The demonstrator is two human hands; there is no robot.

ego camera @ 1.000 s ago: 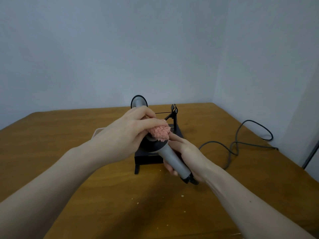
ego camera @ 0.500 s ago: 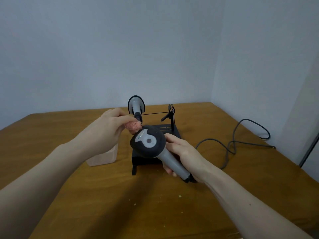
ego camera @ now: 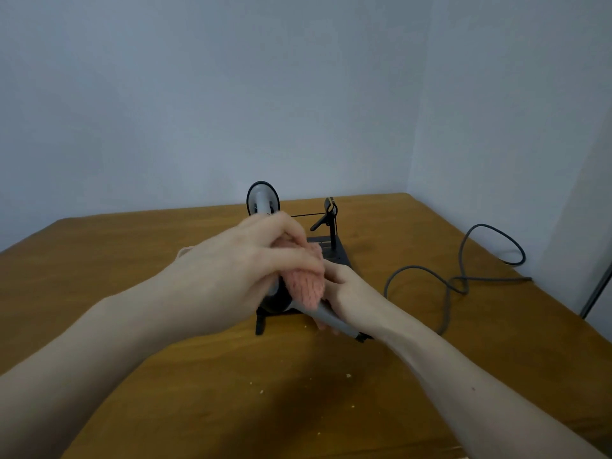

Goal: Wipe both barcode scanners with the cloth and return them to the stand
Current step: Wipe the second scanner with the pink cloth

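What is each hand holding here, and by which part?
The right hand grips a scanner by its grey handle. The left hand holds the pink cloth bunched against the scanner's head.

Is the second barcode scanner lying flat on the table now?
No, the second scanner stands upright in the stand behind the hands, while the right hand holds the other scanner by its handle.

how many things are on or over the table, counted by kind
barcode scanners: 2, one in the stand, one held
cloth: 1
stand: 1
cable: 1
pink block: 1
total: 6
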